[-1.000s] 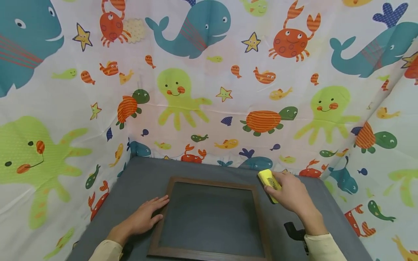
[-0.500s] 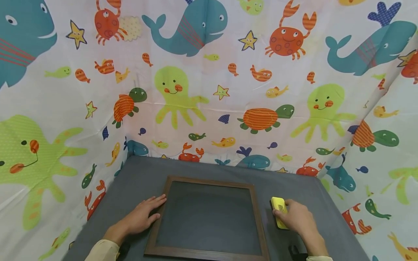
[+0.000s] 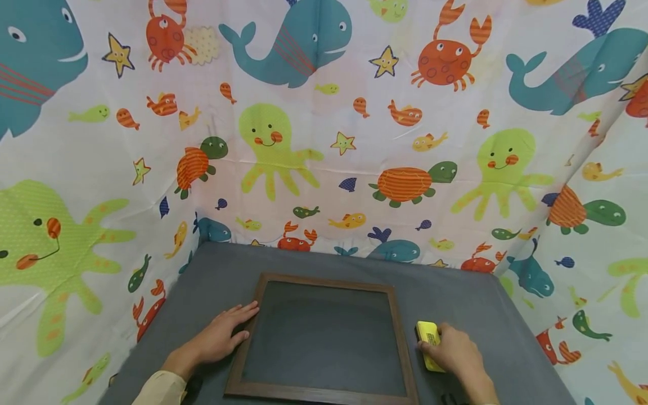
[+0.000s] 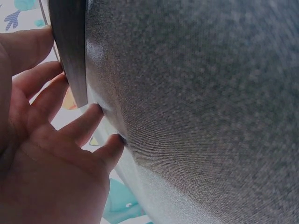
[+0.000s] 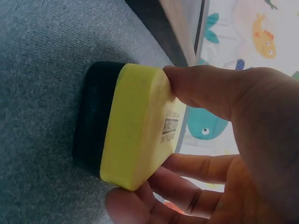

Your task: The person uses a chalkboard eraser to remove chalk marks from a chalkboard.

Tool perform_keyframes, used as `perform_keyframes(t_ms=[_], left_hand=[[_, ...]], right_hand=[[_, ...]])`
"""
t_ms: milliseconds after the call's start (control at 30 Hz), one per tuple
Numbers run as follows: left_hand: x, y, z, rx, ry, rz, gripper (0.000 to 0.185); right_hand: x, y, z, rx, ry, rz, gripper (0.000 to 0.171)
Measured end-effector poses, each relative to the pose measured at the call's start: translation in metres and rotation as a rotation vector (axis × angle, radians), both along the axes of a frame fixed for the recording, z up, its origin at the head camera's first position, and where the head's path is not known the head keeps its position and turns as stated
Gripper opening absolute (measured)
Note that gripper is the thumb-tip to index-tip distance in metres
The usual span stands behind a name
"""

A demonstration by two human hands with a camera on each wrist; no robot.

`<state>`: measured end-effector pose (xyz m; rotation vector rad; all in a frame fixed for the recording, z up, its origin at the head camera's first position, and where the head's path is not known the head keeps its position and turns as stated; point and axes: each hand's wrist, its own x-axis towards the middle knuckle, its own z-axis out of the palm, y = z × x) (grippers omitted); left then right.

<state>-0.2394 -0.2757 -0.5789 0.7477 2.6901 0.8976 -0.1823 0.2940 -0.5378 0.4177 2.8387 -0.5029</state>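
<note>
A small blackboard with a brown wooden frame lies flat on the grey cloth. My left hand rests at its left side, fingertips touching the frame; in the left wrist view the left hand has its fingers spread along the frame and cloth. To the right of the board is a yellow board eraser with a black base. My right hand holds it between thumb and fingers. In the right wrist view the eraser sits with its dark side against the cloth, its printed top partly under the right hand.
The grey cloth covers the table around the board. White curtains printed with sea animals enclose the back and both sides. A dark strap part shows below the right wrist.
My right hand has brought the eraser down and toward me, from beside the board's far right corner onto the cloth at its right. My left hand stays at the frame.
</note>
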Motion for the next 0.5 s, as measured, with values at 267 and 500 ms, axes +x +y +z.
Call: perform_keyframes(t_ms=[267, 500], left_hand=[[-0.004, 0.005, -0.001, -0.021, 0.014, -0.033, 0.063], [-0.003, 0.003, 0.007, -0.085, 0.082, -0.038, 0.064]], right_hand=[[0.005, 0.002, 0.005, 0.031, -0.027, 0.003, 0.085], [0.003, 0.010, 0.018, 0.070, 0.005, 0.075, 0.099]])
